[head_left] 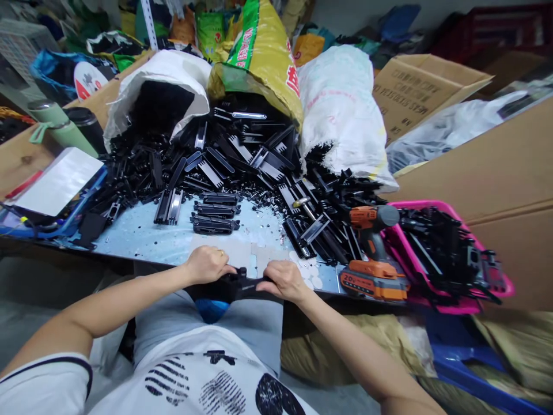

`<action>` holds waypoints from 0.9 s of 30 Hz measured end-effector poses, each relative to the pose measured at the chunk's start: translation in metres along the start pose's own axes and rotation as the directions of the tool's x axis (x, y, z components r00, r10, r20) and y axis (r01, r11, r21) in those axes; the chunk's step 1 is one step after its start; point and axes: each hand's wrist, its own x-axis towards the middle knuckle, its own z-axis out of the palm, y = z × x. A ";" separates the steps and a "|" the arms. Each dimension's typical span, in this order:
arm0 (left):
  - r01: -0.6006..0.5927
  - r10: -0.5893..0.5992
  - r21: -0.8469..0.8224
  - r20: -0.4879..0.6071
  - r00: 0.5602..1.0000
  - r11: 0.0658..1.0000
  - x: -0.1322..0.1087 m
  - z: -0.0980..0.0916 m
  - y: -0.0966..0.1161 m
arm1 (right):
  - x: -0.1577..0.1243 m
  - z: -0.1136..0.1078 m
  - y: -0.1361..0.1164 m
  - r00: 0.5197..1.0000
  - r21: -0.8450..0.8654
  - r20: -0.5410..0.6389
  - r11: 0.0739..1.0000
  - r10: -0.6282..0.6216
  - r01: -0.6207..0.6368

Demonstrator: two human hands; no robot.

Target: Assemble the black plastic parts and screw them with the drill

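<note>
My left hand (209,265) is closed on one end of a black plastic part (244,282). On the other end, the fingers of my right hand (283,280) are wrapped round it, with the thumb pointing inward. The part is held level at the front edge of the table (133,230), above my lap; its exact shape is blurred and partly covered by the fingers. Just beyond my hands, several similar black assemblies (215,213) lie in a neat row. Pale round discs (311,271) lie to the right of my right hand.
An orange cordless drill (372,253) stands at the right front, beside a pink basket (449,206) full of black parts. Loose black pieces (233,150) spill from a white sack (185,72), a yellow sack (268,46) and another white sack (345,109). Left is a blue tray (84,202).
</note>
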 end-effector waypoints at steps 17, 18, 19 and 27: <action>-0.250 0.173 -0.021 -0.663 0.729 0.968 -0.035 0.014 0.043 | 0.081 0.092 -0.064 0.748 0.737 -0.512 0.664 0.422 0.130; -0.189 0.193 0.074 -0.620 0.760 0.979 -0.035 0.018 0.031 | 0.091 0.088 -0.043 0.807 0.642 -0.490 0.763 0.330 0.078; -0.129 0.190 0.149 -0.548 0.815 0.980 -0.036 0.022 0.017 | 0.102 0.083 -0.019 0.856 0.516 -0.454 0.856 0.247 0.027; 0.107 -0.063 0.254 -0.172 0.983 0.961 -0.019 0.039 -0.052 | 0.221 0.050 0.124 0.991 -0.422 -0.065 0.896 0.118 -0.135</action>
